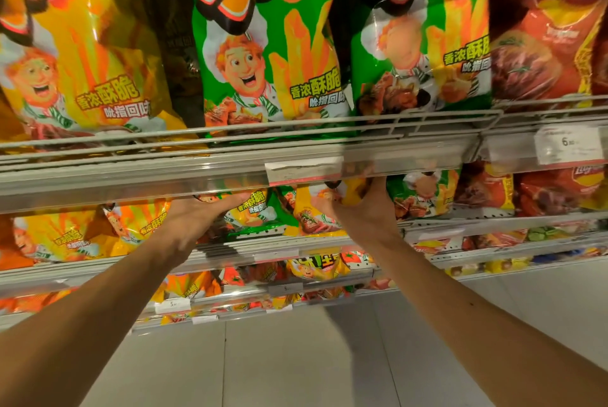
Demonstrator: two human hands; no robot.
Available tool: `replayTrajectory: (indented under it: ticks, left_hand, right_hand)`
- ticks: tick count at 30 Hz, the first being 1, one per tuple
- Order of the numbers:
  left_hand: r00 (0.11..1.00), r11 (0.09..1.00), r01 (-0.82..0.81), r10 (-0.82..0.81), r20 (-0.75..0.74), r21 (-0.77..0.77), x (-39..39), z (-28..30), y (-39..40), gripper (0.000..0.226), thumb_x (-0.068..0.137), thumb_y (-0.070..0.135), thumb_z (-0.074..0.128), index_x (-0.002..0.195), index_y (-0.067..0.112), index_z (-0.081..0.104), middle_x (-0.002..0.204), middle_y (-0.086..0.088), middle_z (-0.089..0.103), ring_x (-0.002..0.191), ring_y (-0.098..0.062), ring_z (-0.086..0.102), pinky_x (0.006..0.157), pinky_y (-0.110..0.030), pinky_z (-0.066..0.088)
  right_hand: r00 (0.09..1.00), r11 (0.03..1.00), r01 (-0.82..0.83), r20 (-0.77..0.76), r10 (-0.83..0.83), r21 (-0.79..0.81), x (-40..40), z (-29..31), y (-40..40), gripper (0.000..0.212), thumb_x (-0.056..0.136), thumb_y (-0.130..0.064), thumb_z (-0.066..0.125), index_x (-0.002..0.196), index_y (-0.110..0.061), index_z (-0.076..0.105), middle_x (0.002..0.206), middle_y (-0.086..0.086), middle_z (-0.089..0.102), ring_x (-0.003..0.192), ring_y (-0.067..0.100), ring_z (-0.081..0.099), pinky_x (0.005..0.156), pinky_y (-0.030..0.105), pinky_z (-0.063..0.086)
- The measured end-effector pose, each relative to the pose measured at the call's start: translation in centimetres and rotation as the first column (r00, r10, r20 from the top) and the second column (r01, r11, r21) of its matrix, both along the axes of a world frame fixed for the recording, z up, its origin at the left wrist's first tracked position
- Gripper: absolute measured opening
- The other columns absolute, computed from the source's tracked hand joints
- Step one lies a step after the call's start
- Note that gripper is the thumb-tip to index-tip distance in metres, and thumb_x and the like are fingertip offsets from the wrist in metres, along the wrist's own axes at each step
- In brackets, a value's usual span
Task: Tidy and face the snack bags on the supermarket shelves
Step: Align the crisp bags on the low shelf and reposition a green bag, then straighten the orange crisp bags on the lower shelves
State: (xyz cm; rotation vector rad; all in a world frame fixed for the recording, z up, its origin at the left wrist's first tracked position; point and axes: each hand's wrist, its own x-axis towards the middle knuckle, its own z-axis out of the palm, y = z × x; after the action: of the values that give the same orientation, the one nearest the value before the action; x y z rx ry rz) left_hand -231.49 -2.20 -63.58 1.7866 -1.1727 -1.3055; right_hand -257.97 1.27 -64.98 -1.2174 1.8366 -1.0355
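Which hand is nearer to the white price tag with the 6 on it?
Right. The right hand is below and left of the price tag, on the shelf beneath; the left hand is much farther left.

Supermarket aisle, seen from close against the shelving.
Tiers of grey metal shelves point(493, 224) run the width of the view, the upper shelf point(131, 173) fronted by a wire guard rail point(263, 125) and a clear plastic price strip point(394, 160) just above the fingers. A white price label point(567, 145) sits up and to their right. Below them lies a floor of pale grey tiles point(296, 357) under warm, even light.
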Motion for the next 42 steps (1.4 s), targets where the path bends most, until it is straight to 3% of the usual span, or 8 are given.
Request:
replayTrajectory:
  ticks: [4,5,6,7,11,23,32,42]
  left_hand:
    - [0.997,1.000,0.020,-0.020,0.069,-0.002,-0.3,0.7,0.5,0.042,0.063,0.047,0.084,0.041,0.017,0.064,0.048,0.006,0.053,0.067,-0.023,0.050,0.068,-0.031,0.040]
    - [0.997,1.000,0.024,-0.023,0.078,-0.005,-0.6,1.1,0.7,0.049,0.062,0.047,0.085,0.035,0.018,0.055,0.043,0.011,0.049,0.068,-0.010,0.029,0.071,-0.032,0.042]
    - [0.997,1.000,0.005,-0.004,0.075,-0.023,-0.6,0.8,0.5,0.047,0.060,0.048,0.086,0.040,0.017,0.057,0.046,0.010,0.052,0.105,-0.021,0.053,0.078,-0.033,0.045]
    - [0.997,0.999,-0.015,0.018,0.070,-0.035,-1.0,0.8,0.7,0.049,0.056,0.050,0.086,0.051,0.008,0.062,0.054,0.006,0.059,0.074,-0.020,0.060,0.073,-0.032,0.045]
    - [0.993,0.993,-0.039,0.052,0.110,-0.114,-3.1,0.2,1.0,0.066,0.055,0.048,0.089,0.085,-0.006,0.066,0.067,-0.009,0.065,0.058,-0.019,0.063,0.063,-0.037,0.055]
    - [0.980,0.900,0.018,0.072,0.188,-0.436,-10.5,-1.2,4.0,0.066,0.056,0.050,0.086,0.103,0.027,0.045,0.101,0.007,0.063,0.102,-0.017,0.062,0.091,-0.036,0.053]
    - [0.977,0.922,0.056,0.029,0.213,-0.383,-16.6,-1.4,3.1,0.048,0.061,0.044,0.091,0.083,0.025,0.053,0.091,0.002,0.063,0.090,-0.016,0.062,0.086,-0.046,0.056]
    - [0.972,0.983,0.123,-0.091,0.216,-0.138,-16.8,-2.4,2.2,0.107,0.050,0.058,0.088,0.133,0.006,0.045,0.134,-0.012,0.053,0.128,-0.030,0.048,0.108,-0.048,0.043]
  right_hand:
    - [0.998,0.994,-0.026,0.052,0.021,0.104,-0.9,0.7,1.4,0.085,0.048,-0.064,0.084,0.114,-0.032,0.041,0.113,-0.005,0.063,0.109,0.020,0.061,0.096,0.043,0.051]
    - [0.997,0.990,-0.045,0.062,0.037,0.131,-1.2,0.9,1.9,0.081,0.049,-0.062,0.086,0.110,-0.033,0.042,0.110,-0.005,0.064,0.107,0.018,0.061,0.094,0.042,0.051]
    - [0.996,0.986,-0.067,0.074,0.057,0.151,-1.6,0.9,2.5,0.077,0.053,-0.059,0.089,0.109,-0.033,0.042,0.108,-0.006,0.064,0.105,0.017,0.062,0.092,0.041,0.051]
    - [0.993,0.982,-0.094,0.088,0.080,0.165,-2.1,0.7,3.1,0.076,0.056,-0.055,0.091,0.111,-0.033,0.044,0.108,-0.006,0.065,0.104,0.016,0.063,0.092,0.039,0.052]
    - [0.987,0.971,-0.145,0.098,0.129,0.188,-3.6,-0.1,6.4,0.082,0.051,-0.059,0.091,0.116,-0.044,0.043,0.109,-0.023,0.068,0.102,-0.001,0.063,0.084,0.026,0.048]
    - [0.994,0.985,0.103,0.032,-0.108,0.139,-9.8,-3.3,13.3,0.073,0.053,-0.045,0.097,0.108,-0.044,0.049,0.108,-0.021,0.069,0.098,-0.001,0.064,0.076,0.026,0.049]
    - [0.996,0.989,0.088,0.016,-0.090,0.120,-12.3,-5.0,14.0,0.080,0.058,-0.039,0.098,0.120,-0.035,0.047,0.119,-0.014,0.066,0.108,0.011,0.063,0.088,0.034,0.050]
    - [0.996,0.998,0.030,0.078,-0.034,0.049,-11.0,-5.0,15.1,0.092,0.046,-0.058,0.093,0.125,-0.047,0.047,0.125,-0.013,0.067,0.113,0.013,0.066,0.095,0.051,0.056]
